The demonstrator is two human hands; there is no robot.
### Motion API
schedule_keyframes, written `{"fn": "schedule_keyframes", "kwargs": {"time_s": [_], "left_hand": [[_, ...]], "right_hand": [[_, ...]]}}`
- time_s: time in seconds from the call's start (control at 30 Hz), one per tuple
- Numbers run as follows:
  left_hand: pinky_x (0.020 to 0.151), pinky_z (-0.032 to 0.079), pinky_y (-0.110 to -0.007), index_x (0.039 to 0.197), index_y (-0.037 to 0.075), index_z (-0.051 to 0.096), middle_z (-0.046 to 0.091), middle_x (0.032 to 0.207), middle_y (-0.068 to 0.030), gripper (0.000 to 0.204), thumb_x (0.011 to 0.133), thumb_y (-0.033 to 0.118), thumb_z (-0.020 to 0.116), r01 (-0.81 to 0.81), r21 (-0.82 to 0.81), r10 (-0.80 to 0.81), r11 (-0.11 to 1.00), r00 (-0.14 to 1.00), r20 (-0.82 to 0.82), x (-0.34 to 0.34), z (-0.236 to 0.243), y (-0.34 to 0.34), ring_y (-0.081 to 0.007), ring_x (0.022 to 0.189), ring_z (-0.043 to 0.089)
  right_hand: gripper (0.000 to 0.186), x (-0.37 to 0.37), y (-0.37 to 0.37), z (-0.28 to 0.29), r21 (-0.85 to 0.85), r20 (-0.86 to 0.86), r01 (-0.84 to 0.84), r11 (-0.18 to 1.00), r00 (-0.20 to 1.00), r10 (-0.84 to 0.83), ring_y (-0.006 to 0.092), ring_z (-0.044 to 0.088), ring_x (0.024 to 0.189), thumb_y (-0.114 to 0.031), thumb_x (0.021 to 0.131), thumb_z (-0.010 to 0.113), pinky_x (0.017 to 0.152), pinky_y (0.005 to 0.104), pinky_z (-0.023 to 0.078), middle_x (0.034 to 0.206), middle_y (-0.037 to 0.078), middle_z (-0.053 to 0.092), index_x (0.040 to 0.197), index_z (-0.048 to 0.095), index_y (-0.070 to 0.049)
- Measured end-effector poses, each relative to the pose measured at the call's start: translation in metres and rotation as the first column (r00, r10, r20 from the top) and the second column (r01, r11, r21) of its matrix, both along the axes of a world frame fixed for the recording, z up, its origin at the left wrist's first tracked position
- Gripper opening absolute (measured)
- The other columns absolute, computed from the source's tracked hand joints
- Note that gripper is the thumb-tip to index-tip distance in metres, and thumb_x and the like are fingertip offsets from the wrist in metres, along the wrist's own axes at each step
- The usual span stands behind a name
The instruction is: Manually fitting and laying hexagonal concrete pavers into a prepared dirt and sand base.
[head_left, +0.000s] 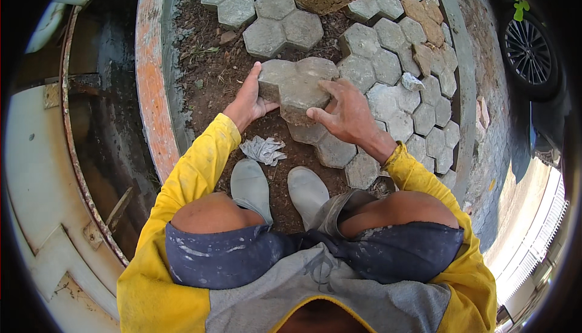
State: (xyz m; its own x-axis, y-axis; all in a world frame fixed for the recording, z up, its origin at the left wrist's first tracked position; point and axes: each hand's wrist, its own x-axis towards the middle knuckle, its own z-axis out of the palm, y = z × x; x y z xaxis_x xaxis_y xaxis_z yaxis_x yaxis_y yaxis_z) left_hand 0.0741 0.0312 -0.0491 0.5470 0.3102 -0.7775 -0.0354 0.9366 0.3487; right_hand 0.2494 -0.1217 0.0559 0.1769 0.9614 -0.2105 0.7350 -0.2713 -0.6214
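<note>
At twelve o'clock from the boots [250, 188], the paving block [301, 87], likely heavy, stiff, gritty and chip-prone at its corners, is gripped by the left hand [247, 101] at nine o'clock and right hand [350, 113] at three, sensible holds along thick edges.

Outdoor paving site, soil [206, 93], hexagonal pavers [386, 66], seemingly 1 car [528, 52]

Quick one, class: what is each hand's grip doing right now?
Left hand: holding the left side of the grey, three-hexagon concrete paver.
Right hand: holding the same paver's right side, thumb lower than the fingers.
</note>
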Motion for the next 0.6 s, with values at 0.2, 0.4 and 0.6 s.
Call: {"fn": "schedule_keyframes", "kwargs": {"time_s": [0.2,0.4,0.6], "left_hand": [[0.107,0.043,-0.055,0.144,0.011,0.041,0.048,0.144,-0.0163,0.064,0.101,0.058,0.040,-0.009,-0.039,0.009,0.999,1.000,0.005,0.002,0.004,0.000,-0.0332,0.132,0.049],[0.108,0.043,-0.056,0.145,0.006,0.038,0.045,0.145,-0.0193,0.066,0.101,0.056,0.041,-0.080,-0.064,0.088,0.995,0.987,0.131,-0.003,0.005,0.001,-0.0349,0.133,0.048],[0.111,0.038,-0.057,0.149,0.005,0.029,0.043,0.147,-0.0192,0.071,0.101,0.056,0.044,0.001,-0.156,0.037,0.988,0.970,0.240,-0.010,0.024,-0.025,-0.0354,0.133,0.047]], "right_hand": [[0.070,-0.001,-0.006,-0.007,0.141,0.025,-0.020,0.990,1.000,0.017,0.0394,0.062,0.089,-0.041,0.081,0.076,0.078,0.0462,0.051,0.097,0.022,0.060,0.133,0.055,0.000],[0.067,-0.003,0.003,-0.003,0.056,0.162,0.046,0.997,0.985,-0.055,0.0356,0.063,0.089,-0.053,0.085,0.069,0.075,0.0438,0.052,0.105,0.017,0.061,0.134,0.056,-0.009],[0.068,-0.006,0.003,-0.001,0.047,0.216,0.079,0.996,0.972,-0.088,0.0380,0.066,0.095,-0.058,0.086,0.065,0.077,0.0464,0.054,0.110,0.018,0.060,0.134,0.056,-0.010]]}}
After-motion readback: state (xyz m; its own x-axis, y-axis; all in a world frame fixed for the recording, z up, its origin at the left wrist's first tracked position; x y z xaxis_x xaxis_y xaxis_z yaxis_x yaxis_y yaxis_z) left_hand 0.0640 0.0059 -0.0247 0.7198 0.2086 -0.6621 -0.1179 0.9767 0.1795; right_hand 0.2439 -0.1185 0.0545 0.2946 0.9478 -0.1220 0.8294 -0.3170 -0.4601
